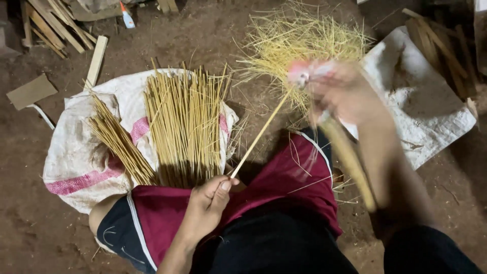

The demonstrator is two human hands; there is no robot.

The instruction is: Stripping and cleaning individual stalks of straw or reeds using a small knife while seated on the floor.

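Observation:
My left hand (209, 200) pinches the near end of a thin bamboo stick (261, 133) that slants up and to the right over my knee. My right hand (345, 94), blurred by motion, grips a knife with a thick pale handle (350, 162) and works at the stick's far end. Behind that hand lies a heap of fine yellow bamboo shavings (304, 40). Two bundles of finished sticks (185, 122) rest on a white sack (76, 152) at my left.
A second white sack (421, 101) is spread on the dirt floor to the right. Wood offcuts (50, 25) and a flat slat (96, 61) lie at the upper left, more split wood (441, 45) at the upper right. A cardboard scrap (30, 91) sits at far left.

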